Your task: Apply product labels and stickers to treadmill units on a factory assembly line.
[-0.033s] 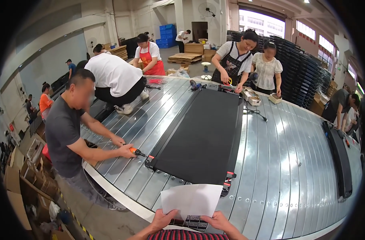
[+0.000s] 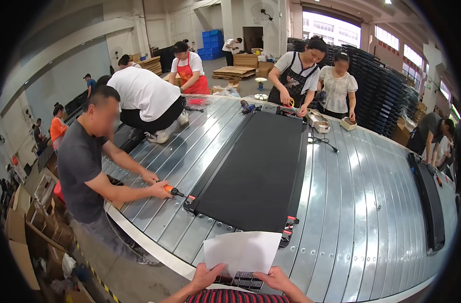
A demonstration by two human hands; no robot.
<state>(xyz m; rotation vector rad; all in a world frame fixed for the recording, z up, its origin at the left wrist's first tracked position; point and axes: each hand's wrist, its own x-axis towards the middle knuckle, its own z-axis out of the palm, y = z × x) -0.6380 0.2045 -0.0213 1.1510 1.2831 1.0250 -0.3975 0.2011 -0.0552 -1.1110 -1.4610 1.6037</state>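
At the lower edge, my left hand [image 2: 206, 276] and my right hand [image 2: 273, 279] grip a white paper sheet [image 2: 243, 250] from both sides, thumbs on top. Rows of small black printed labels [image 2: 248, 279] show at its near end, between my hands. I cannot tell whether they are on this sheet or on another under it. Just beyond the paper lies a long black treadmill-like deck [image 2: 253, 171], flat on the metal slats. Small red-and-black stickers mark its near corners. The paper's far edge overlaps the view of the deck's near end.
At left, a co-worker holds an orange power screwdriver [image 2: 169, 190] to the deck's near-left corner. Others work at its far end, near small parts boxes [image 2: 319, 122] and a black cable [image 2: 325, 143]. A long black part [image 2: 426, 202] lies at right on the slatted metal table [image 2: 356, 212].
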